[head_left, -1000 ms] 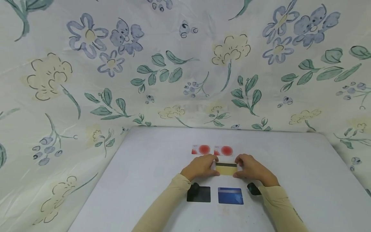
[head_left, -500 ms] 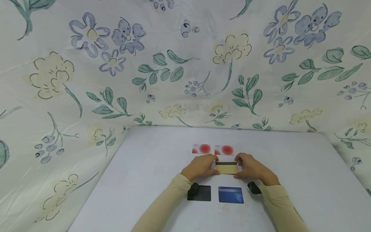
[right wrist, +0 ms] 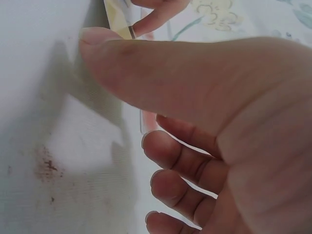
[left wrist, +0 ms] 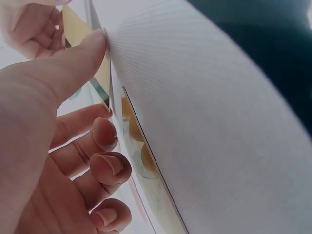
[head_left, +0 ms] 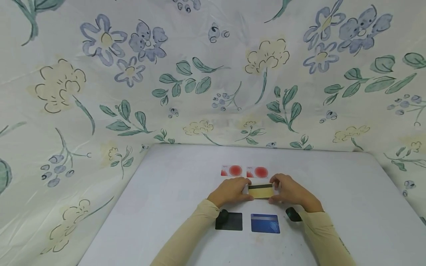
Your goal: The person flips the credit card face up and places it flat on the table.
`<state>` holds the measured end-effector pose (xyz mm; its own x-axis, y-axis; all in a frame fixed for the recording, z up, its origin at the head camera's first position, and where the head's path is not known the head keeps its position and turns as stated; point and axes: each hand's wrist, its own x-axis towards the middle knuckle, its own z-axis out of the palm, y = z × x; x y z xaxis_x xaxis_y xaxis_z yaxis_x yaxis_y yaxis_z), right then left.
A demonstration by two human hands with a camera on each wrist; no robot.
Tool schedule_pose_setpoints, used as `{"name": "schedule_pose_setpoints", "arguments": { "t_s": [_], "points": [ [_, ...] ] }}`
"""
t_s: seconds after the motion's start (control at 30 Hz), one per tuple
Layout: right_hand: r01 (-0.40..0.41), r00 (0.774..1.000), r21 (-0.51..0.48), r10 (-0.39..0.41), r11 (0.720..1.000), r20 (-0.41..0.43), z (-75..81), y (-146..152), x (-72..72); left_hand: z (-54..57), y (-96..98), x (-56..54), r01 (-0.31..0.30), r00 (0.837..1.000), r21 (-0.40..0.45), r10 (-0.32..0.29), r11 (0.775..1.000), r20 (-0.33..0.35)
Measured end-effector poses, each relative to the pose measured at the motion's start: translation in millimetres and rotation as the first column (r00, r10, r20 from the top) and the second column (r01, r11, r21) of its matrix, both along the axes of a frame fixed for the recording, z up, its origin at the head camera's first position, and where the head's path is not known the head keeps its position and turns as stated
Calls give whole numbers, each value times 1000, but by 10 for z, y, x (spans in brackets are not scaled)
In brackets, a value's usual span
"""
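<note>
A gold bank card (head_left: pixel 261 191) with a black stripe along its far edge is held between the two hands, slightly tilted. My left hand (head_left: pixel 231 191) pinches its left end. In the left wrist view, the thumb (left wrist: pixel 80 63) lies over the card and the other fingers are curled below. My right hand (head_left: pixel 293 193) holds the right end, thumb at the near corner and a finger at the far one. The right wrist view shows the thumb (right wrist: pixel 146 68) beside the card (right wrist: pixel 118 19), most of which is hidden there.
Two white-and-red cards (head_left: pixel 232 170) lie side by side beyond the hands. Nearer lie a black card (head_left: pixel 233 222) and a blue card (head_left: pixel 265 224) on the white table (head_left: pixel 166 192). A floral cloth (head_left: pixel 229 81) hangs behind. Dark devices sit at both wrists.
The gold card has tipped slightly, its right end rising a little. The right hand has shifted slightly up and right; the left hand and other cards have barely moved.
</note>
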<state>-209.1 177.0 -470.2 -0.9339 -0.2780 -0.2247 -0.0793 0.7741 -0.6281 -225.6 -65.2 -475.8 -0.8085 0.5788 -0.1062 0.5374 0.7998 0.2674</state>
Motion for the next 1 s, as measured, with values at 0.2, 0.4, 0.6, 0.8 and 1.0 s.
{"name": "schedule_pose_setpoints", "arguments": {
  "t_s": [0.2,0.4,0.6,0.8,1.0],
  "points": [
    [11,1000,-37,-11,999,15,21,16,0,34,20,19,12,1000,0,-12,1000,-1],
    [3,1000,-69,-2,998,11,50,23,6,67,45,30,8,1000,6,-8,1000,-7],
    [-25,999,-90,23,996,-24,91,35,27,114,69,31,20,1000,14,-20,1000,-16],
    [-47,996,-63,42,997,-77,130,41,38,144,94,22,38,999,34,-37,999,-9],
    [-53,994,-56,47,997,-98,150,30,47,159,120,17,63,998,69,-62,996,-18]
  ]
}}
